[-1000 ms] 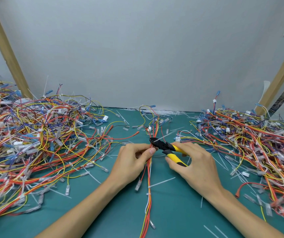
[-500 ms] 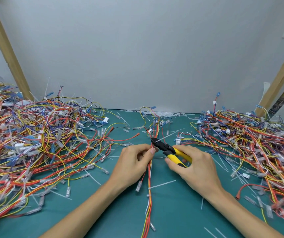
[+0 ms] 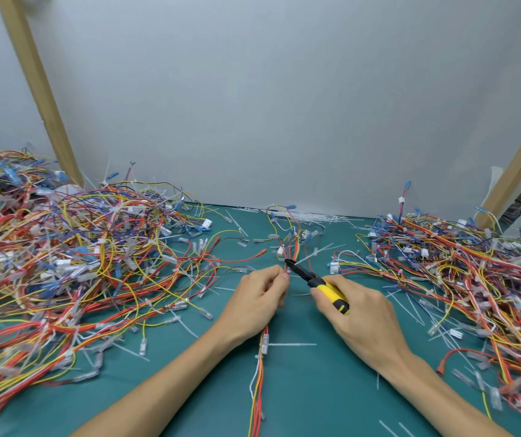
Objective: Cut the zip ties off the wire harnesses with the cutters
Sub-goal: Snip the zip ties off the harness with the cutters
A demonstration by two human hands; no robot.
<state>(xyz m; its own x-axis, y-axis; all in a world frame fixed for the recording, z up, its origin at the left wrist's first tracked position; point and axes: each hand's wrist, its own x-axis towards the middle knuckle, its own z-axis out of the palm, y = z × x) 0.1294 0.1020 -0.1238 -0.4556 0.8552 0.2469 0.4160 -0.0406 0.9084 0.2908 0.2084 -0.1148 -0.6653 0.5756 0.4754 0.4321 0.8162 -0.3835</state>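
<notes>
Green mat (image 3: 315,389) between wire piles (image 3: 63,263), left hand (image 3: 254,305) pinching harness (image 3: 260,373), right hand (image 3: 363,320) gripping cutters (image 3: 315,280)

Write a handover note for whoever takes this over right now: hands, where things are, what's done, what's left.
Left hand: pinches one harness lying down the middle of the green mat.
Right hand: grips the cutters by the yellow handles, with the black tip at that harness just beyond the left fingertips.
Done: cut zip ties lie scattered on the mat.
Left: the cut at the tip, whose tie is too small to see. After that come the left pile and the right pile. I cannot tell which pile is finished.
</notes>
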